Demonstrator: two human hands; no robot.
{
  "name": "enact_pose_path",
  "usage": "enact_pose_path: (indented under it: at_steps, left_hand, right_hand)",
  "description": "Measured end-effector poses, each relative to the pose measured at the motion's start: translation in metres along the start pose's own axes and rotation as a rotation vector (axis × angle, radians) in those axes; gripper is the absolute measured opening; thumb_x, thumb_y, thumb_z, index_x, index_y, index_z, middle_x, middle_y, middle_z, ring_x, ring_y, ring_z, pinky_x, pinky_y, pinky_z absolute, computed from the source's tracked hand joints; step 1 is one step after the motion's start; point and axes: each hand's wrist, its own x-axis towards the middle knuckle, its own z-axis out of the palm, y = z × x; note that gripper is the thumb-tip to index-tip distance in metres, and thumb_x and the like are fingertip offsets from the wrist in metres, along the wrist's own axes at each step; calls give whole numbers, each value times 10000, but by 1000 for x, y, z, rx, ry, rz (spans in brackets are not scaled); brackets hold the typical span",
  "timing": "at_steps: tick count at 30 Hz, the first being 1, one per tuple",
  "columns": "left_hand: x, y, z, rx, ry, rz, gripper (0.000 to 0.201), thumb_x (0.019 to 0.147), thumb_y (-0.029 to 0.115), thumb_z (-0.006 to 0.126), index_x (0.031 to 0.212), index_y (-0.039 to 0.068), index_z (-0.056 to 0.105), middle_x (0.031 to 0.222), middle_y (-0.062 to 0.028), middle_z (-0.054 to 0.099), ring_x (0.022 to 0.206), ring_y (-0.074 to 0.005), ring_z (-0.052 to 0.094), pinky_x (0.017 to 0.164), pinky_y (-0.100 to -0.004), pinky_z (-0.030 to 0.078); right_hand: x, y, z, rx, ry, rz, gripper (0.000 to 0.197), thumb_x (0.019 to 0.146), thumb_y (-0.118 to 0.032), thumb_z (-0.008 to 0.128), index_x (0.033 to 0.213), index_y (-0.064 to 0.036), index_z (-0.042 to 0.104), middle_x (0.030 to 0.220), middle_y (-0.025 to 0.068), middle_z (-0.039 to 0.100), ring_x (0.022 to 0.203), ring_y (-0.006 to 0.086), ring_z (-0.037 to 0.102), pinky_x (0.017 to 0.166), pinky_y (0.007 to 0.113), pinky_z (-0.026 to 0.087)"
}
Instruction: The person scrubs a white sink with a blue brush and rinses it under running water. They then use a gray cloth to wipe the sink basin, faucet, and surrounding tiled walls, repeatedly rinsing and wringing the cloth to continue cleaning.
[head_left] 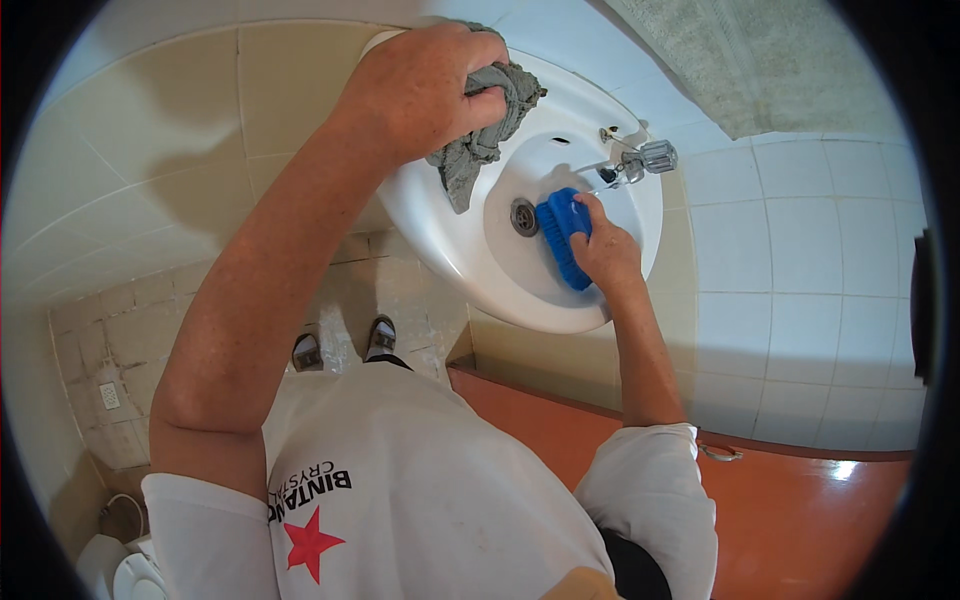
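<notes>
If wet, the blue plastic bristle brush (561, 232) gripped in the right hand (608, 245) could skid across the white ceramic basin (445, 248) beneath; the left hand (432, 92) clutches crumpled grey cloth (468, 165), whose loose corner could drag.

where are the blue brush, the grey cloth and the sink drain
Blue brush (557, 238): head view, on the middle of its bristles.
Grey cloth (479, 150): head view, on its bunched folds.
Sink drain (523, 217): head view, on the middle of its round metal fitting.
</notes>
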Motion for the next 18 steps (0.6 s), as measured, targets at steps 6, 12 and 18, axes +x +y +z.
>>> enact_pose_path:
  at_steps: [6,12,18]
  left_hand:
    - [0,4,-2,-12,12,18,315,759,236,644,1041,94,656,961,-128,637,890,-322,612,794,-401,492]
    - [0,3,-4,-4,7,31,313,763,237,637,1039,88,647,966,-130,638,893,-324,611,794,-403,491]
    - [2,-7,0,-3,7,24,310,762,223,640,1040,86,646,964,-126,639,891,-322,610,790,-399,492]
  right_hand:
    - [-1,4,18,56,0,-131,820,739,-388,681,1461,-209,334,911,223,686,856,402,665,782,448,527]
    - [8,-6,-3,-24,-167,-138,859,672,-319,714,1453,-308,358,937,233,679,842,410,659,801,432,532]
    - [-3,-16,-1,-49,-96,-412,831,650,-314,699,1422,-348,393,833,148,700,763,338,679,723,424,547]
